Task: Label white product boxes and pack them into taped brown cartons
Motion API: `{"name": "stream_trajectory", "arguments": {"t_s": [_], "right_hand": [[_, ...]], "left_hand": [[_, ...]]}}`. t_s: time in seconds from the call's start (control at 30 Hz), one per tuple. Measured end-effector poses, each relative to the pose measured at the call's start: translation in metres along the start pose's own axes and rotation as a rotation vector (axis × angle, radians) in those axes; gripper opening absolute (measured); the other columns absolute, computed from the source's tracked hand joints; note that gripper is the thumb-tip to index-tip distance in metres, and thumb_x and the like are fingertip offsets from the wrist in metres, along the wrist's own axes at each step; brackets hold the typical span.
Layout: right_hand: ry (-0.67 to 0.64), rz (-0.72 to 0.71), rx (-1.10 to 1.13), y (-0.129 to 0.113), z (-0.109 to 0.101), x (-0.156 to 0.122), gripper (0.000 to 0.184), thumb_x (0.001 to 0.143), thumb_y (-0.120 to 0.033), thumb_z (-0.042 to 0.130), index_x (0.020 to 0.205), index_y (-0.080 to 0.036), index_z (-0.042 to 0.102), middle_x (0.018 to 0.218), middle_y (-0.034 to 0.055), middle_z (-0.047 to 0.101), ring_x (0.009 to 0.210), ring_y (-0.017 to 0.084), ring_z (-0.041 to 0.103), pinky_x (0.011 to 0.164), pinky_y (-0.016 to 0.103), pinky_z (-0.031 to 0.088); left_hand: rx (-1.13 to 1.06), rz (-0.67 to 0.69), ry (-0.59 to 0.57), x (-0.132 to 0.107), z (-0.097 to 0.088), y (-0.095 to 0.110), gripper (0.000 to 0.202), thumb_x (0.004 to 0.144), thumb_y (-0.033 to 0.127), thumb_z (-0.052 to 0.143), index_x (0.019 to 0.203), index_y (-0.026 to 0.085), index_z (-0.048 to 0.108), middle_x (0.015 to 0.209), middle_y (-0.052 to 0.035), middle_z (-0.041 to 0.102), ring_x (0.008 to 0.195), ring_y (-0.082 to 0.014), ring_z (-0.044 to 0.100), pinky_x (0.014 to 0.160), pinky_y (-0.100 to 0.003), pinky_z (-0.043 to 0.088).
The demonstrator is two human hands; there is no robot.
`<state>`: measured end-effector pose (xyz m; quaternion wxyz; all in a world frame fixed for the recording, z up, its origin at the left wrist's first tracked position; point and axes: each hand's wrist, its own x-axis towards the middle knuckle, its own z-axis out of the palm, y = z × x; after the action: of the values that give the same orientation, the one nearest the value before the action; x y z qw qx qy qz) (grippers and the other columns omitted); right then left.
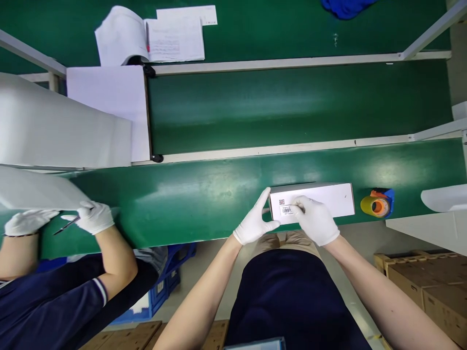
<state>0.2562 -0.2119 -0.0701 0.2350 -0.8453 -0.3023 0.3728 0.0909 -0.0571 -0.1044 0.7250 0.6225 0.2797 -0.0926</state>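
A white rectangular box (324, 198) lies on the green table (204, 194) near its front edge. A barcode label (286, 210) sits on the box's near side. My left hand (254, 221), in a white glove, has its fingers spread and braced against the box's left end. My right hand (314, 218), also gloved, rests on the near side with its fingertips pressed together on the label.
A yellow tape roll in a blue dispenser (378, 204) stands right of the box. A co-worker at the left has gloved hands (93, 217), one holding a pen, beside white boxes (54, 131). Papers (153, 36) lie at the back. Cardboard cartons (430, 287) stand at lower right.
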Motion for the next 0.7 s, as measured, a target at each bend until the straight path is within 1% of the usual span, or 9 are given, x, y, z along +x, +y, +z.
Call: {"name": "stream_trajectory", "arguments": {"t_s": [0.2,0.37,0.5,0.6,0.7], "right_hand": [[0.003,0.015,-0.028,-0.0015,0.0006,0.0011,0.017,0.096,-0.028,0.057,0.107,-0.023,0.069,0.105,0.0045,0.078,0.089,0.023,0.072,0.081,0.036,0.053],[-0.034,0.054,-0.035,-0.0050,-0.0007,0.0023,0.016,0.097,-0.028,0.057,0.106,-0.022,0.069,0.104,0.0055,0.078,0.092,0.024,0.071,0.083,0.036,0.052],[-0.025,0.057,-0.058,-0.0052,0.0007,0.0030,0.017,0.097,-0.028,0.057,0.106,-0.022,0.069,0.105,0.0062,0.077,0.093,0.024,0.071,0.083,0.036,0.051],[-0.023,0.048,-0.067,-0.0050,0.0018,0.0026,0.017,0.098,-0.029,0.056,0.105,-0.022,0.069,0.103,0.0058,0.077,0.089,0.023,0.071,0.080,0.035,0.051],[-0.016,0.039,-0.081,-0.0049,0.0018,0.0015,0.017,0.098,-0.029,0.054,0.105,-0.022,0.069,0.102,0.0051,0.077,0.088,0.023,0.070,0.079,0.034,0.050]], "left_hand": [[-0.001,-0.014,0.002,0.0005,0.0000,-0.0015,0.111,0.084,0.028,0.080,0.170,0.029,0.011,0.175,-0.0140,0.021,0.157,-0.0386,0.032,0.125,-0.060,0.035],[-0.005,-0.020,-0.003,0.0003,0.0003,-0.0028,0.110,0.084,0.029,0.079,0.170,0.030,0.010,0.175,-0.0131,0.020,0.158,-0.0390,0.029,0.125,-0.059,0.035],[0.006,-0.019,0.005,0.0001,0.0004,-0.0028,0.110,0.084,0.028,0.079,0.170,0.029,0.010,0.176,-0.0129,0.019,0.158,-0.0374,0.029,0.126,-0.058,0.035],[0.008,-0.008,0.004,0.0001,0.0004,-0.0027,0.109,0.084,0.029,0.079,0.170,0.029,0.011,0.176,-0.0129,0.018,0.158,-0.0379,0.029,0.126,-0.059,0.035],[-0.001,-0.010,0.003,-0.0002,0.0006,-0.0028,0.109,0.085,0.029,0.079,0.170,0.029,0.011,0.176,-0.0129,0.018,0.158,-0.0375,0.029,0.126,-0.058,0.035]]}}
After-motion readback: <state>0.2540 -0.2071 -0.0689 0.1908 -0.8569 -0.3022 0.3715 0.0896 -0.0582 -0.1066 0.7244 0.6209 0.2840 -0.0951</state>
